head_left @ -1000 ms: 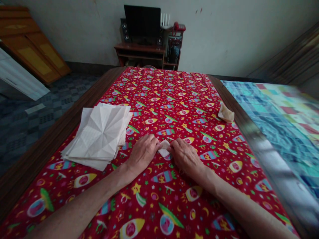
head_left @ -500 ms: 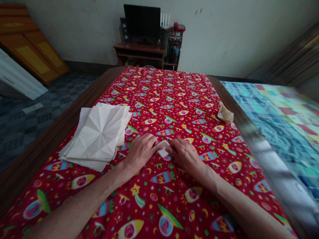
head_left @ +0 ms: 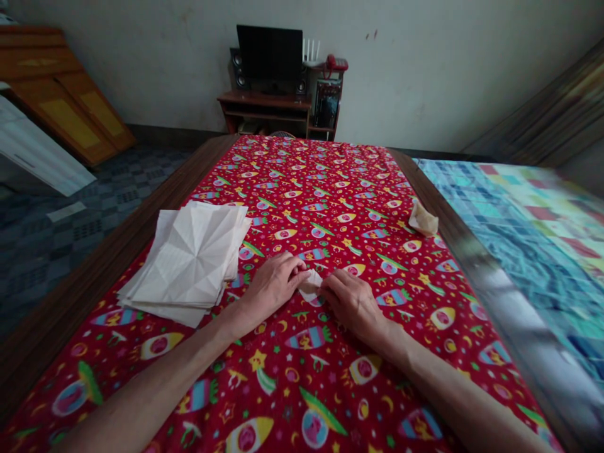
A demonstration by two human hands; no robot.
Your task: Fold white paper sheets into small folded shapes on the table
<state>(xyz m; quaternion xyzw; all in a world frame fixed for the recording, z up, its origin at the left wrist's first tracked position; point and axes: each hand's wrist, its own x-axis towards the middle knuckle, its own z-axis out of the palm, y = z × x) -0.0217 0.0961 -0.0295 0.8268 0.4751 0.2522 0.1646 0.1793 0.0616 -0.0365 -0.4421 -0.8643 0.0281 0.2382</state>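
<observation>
A small folded piece of white paper lies low over the red patterned cloth, between my two hands. My left hand pinches its left edge with thumb and fingers. On the other side, my right hand has its fingertips closed on the right edge. Part of the paper is hidden behind the fingers. To the left of my left hand rests a stack of white paper sheets, the top one marked with creases spreading from its centre.
The red cloth covers a long dark wooden surface. Near its right edge sits a crumpled, folded pale paper. A bed with a blue checked cover stands on the right. Beyond the far end is a desk with a monitor.
The left fingers have shifted slightly on the paper, which has changed its angle a little between the hands. The whole view has tilted up slightly.
</observation>
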